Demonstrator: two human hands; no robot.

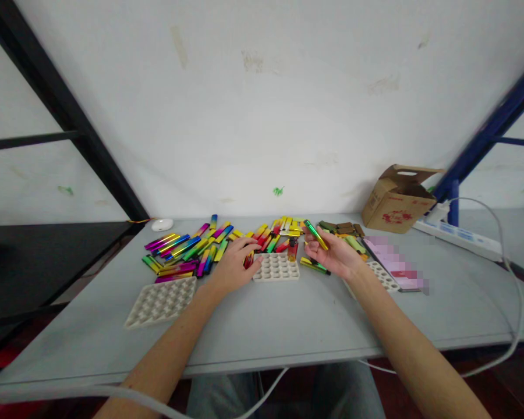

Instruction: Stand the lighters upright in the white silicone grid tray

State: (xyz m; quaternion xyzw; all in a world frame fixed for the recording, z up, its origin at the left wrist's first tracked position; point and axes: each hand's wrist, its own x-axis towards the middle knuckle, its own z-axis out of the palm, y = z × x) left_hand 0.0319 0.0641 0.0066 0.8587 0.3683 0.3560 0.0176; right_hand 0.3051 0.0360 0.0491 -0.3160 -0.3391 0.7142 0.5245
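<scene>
Against a scuffed white wall point(244, 99), a grey surface point(288, 331) runs across the view, with a black metal shelf frame point(65, 110) to the left and a blue metal upright point(493, 128) to the right. A cardboard box point(397, 201) sits at the back right, near a white power strip point(458, 240) and its pale cable point(519, 297). Just in front of the box lies a pink object point(395, 265), too pixel-blurred to name. Three dimpled beige trays rest on the surface: the left tray point(160, 301), the middle tray point(276, 267) and the right tray point(383, 276), which is partly under the pink object. A loose heap of rainbow-metallic tubes point(187, 251) spreads along the back, with a small white oval object point(162, 224) behind it. The left hand point(234, 266) is curled, its fingers closed on a red tube point(248, 260) at the middle tray's edge. The right hand point(334, 253) pinches a green-gold tube point(317, 234) above a yellow-green tube point(314, 266), and a small red lighter point(292, 249) stands upright between the hands
</scene>
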